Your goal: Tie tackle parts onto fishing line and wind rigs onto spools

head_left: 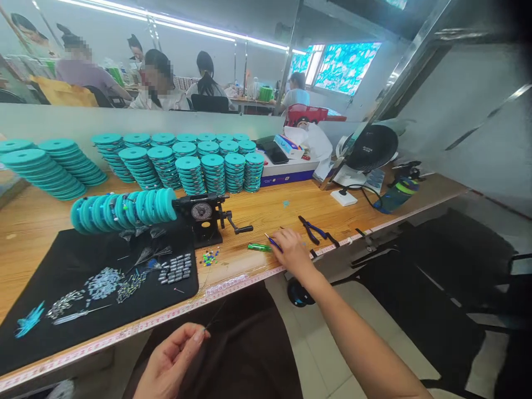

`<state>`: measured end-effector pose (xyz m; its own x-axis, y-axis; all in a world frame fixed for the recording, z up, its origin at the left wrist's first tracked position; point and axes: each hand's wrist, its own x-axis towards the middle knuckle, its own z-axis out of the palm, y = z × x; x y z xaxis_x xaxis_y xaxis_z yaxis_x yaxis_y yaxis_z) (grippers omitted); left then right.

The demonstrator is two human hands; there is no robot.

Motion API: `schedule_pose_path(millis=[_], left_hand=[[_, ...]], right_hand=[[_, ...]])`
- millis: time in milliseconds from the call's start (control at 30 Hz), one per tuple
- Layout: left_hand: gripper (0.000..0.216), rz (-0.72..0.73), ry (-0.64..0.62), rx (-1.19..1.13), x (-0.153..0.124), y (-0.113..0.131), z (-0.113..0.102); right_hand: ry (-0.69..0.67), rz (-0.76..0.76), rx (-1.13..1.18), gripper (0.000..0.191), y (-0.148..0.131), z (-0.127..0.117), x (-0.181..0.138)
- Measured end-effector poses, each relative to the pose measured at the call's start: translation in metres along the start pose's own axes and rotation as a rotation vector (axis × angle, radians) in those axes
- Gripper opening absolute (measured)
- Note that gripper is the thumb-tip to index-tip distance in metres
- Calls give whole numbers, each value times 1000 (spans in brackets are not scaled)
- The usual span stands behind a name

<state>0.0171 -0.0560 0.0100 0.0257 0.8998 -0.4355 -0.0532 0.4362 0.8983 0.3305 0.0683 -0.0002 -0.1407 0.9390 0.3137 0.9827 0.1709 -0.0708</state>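
**Hands apart, working near counter edge**
L hand (169, 360) pinches thin line (206, 327), R hand (293, 252) holds blue tool (274, 243). Ahead of hands, teal spools (191, 174) stacked, more on winder (123, 210) (plenty done, amt left unclear).

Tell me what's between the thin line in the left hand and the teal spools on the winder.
The bench edge's tape measure and the black mat with small metal pieces lie between the thin line and the teal spools.
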Motion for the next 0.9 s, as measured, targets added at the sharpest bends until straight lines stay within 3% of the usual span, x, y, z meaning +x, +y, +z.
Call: schedule_pose_path(millis=[67, 133, 300, 600, 800, 900], left_hand=[[39, -6, -19, -34, -1, 5, 3], [39, -8, -16, -40, -2, 8, 3], [39, -8, -7, -42, -4, 9, -3], [38, 29, -59, -3, -7, 8, 1], [32, 206, 80, 139, -14, 15, 3], [32, 182, 56, 151, -15, 19, 3]], right_hand=[[-23, -43, 4, 15, -15, 2, 0], [-9, 9, -26, 15, -16, 2, 0], [-4, 169, -139, 12, 14, 0, -4], [-30, 216, -231, 16, 34, 15, -10], [25, 236, -255, 15, 43, 11, -10], [69, 347, -299, 23, 67, 4, -14]])
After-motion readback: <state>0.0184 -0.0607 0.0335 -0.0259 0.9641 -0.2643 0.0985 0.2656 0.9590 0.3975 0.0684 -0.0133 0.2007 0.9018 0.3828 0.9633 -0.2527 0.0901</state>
